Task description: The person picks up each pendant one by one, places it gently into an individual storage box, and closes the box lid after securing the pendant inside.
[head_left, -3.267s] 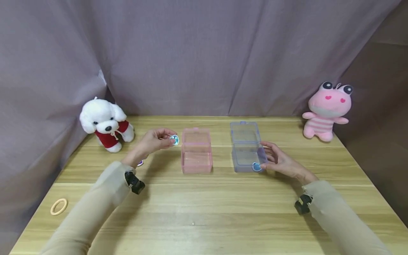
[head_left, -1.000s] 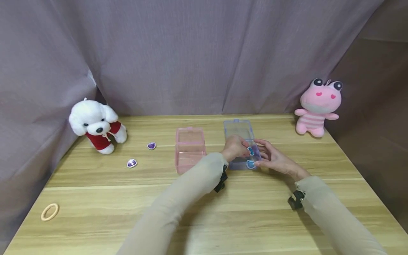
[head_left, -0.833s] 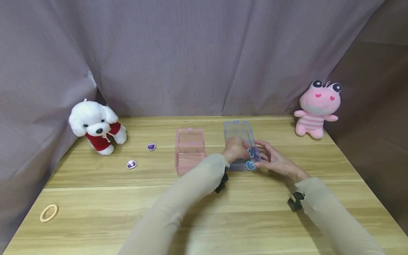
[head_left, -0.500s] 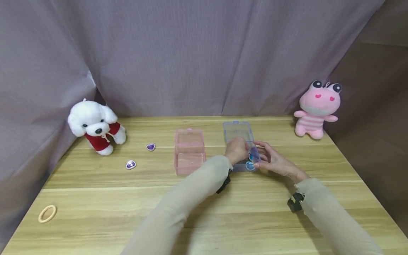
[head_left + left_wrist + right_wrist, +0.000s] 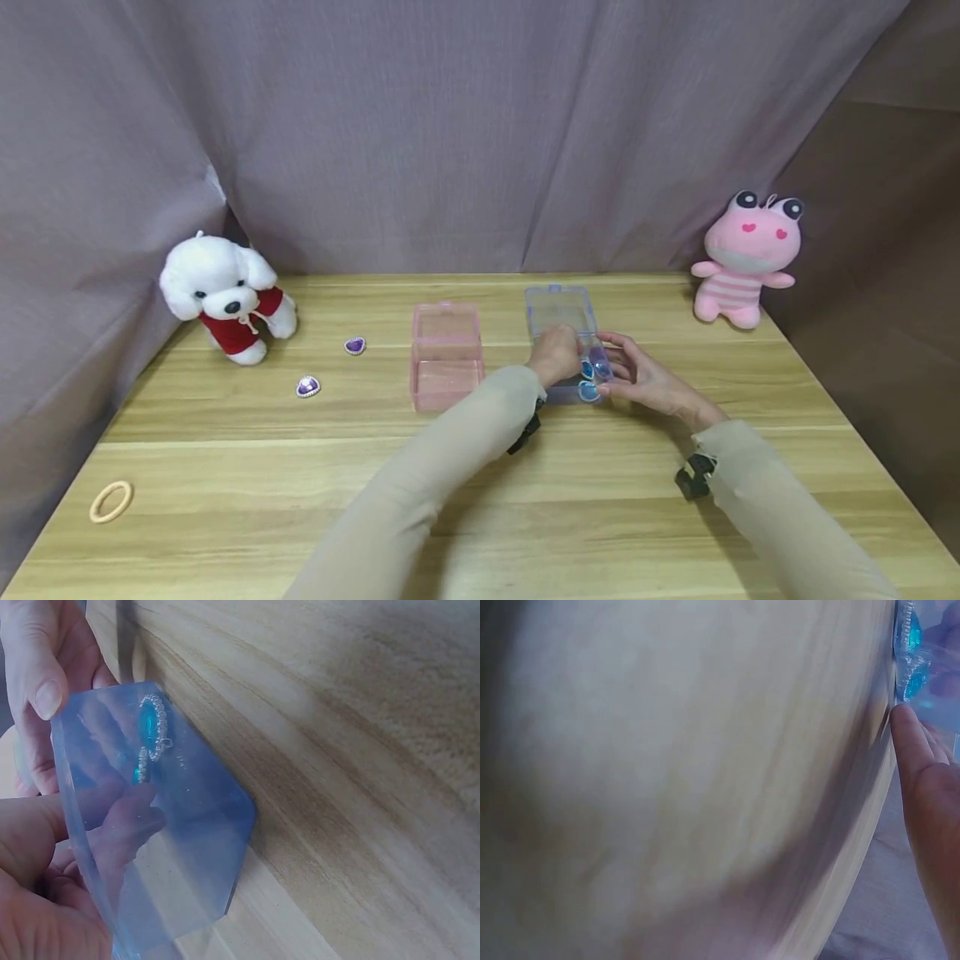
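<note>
My left hand (image 5: 557,354) reaches into the open translucent purple box (image 5: 561,310). In the left wrist view its fingertips (image 5: 142,810) show through the plastic, right against the edge of a blue heart gem (image 5: 138,774) with a beaded rim; they do not look closed round it. Another blue gem (image 5: 588,391) lies inside at the box's near right corner. Around the right wall, my right hand (image 5: 645,375) holds the box, thumb at the front and fingers behind. The right wrist view catches that thumb (image 5: 904,724) beside the gems.
An open pink box (image 5: 447,385) stands left of the purple one. Two purple heart gems (image 5: 356,345) lie farther left. A wooden ring (image 5: 111,502) is at the front left. A plush dog (image 5: 225,292) and a pink plush frog (image 5: 750,250) sit at the back corners.
My left hand has carried a blue gem from left of the pink box into the purple box. The gem has sunk lower, and the fingers have drawn slightly left. My right hand keeps its hold.
</note>
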`<state>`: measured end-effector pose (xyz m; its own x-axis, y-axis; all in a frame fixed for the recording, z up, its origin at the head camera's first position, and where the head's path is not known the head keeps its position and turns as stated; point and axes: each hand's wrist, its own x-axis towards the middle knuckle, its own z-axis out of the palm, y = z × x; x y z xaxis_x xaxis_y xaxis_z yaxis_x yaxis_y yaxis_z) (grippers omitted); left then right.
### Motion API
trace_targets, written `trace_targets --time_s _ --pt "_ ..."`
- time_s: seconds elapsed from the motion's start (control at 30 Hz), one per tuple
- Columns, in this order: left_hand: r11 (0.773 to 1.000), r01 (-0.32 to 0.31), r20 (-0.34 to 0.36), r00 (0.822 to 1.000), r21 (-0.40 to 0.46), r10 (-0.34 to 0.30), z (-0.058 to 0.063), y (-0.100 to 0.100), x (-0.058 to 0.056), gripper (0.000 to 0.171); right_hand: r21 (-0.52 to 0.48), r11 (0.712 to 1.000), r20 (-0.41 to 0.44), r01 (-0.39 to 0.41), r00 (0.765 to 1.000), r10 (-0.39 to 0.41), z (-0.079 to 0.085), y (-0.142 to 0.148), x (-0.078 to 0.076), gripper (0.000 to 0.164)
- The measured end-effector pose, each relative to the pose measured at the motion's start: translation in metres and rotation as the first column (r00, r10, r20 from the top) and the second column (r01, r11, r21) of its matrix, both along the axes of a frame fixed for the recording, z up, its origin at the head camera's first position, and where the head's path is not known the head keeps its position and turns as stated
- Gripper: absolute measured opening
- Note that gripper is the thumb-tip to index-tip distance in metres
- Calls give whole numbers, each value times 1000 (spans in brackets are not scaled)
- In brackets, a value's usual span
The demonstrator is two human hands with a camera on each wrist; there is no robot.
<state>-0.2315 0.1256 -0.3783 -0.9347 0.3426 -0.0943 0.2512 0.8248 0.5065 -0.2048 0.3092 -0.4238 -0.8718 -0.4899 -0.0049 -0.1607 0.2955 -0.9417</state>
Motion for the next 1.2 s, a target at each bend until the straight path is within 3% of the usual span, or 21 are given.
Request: trace_targets --time_s 0.47,0.6,0.73,0.8,0.87,1.07,1.2 --pt "996 -4 25 1000 -92 7 5 0 -1 6 -10 1000 -7 -12 1000 12 0 -1 1 81" --pt "995 11 21 1000 -96 -9 7 -2 -2 18 -12 1000 -18 -13 1000 13 1 -1 2 80" --pt "999 36 46 998 -11 -35 13 -7 -1 26 -11 1000 -37 -18 999 18 1 0 2 79" --pt "997 38 74 996 74 -44 17 -10 1 15 -17 1000 -35 -25 999 25 1 1 2 79" --pt "983 43 107 992 176 -62 23 -15 6 11 -28 999 -37 -33 999 32 0 2 2 78" --pt "922 90 176 970 377 -167 46 -42 17 34 -60 998 -17 -35 999 35 1 3 0 79" --pt "832 16 280 938 555 -206 58 -77 22 37 -79 996 -17 -41 999 39 1 3 1 81"
